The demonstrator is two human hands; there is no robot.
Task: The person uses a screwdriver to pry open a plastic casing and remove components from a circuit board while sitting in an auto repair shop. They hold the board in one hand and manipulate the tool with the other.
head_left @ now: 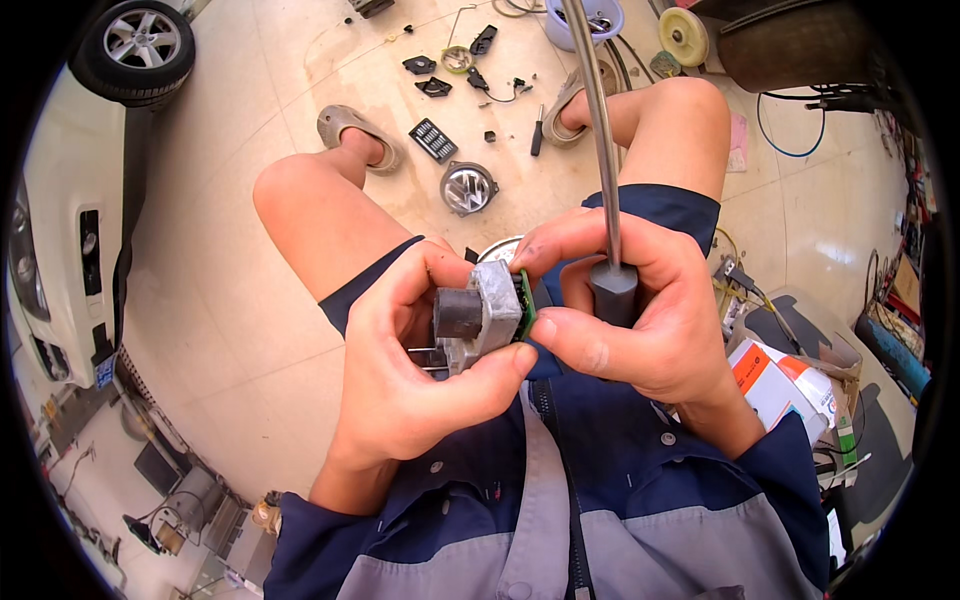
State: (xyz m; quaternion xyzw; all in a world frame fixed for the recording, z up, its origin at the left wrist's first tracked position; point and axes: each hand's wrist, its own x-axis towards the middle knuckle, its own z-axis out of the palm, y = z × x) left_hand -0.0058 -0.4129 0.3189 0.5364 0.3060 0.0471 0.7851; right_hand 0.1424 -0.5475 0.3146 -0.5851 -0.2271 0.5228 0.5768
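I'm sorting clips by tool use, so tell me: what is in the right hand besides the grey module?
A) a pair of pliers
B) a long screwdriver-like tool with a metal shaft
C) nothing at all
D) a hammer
B: the right hand wraps the dark handle of a long metal-shafted tool pointing away, while its fingertips pinch the grey module that the left hand also holds.

carton (783, 385) | right of lap | white-orange, apparently boxy
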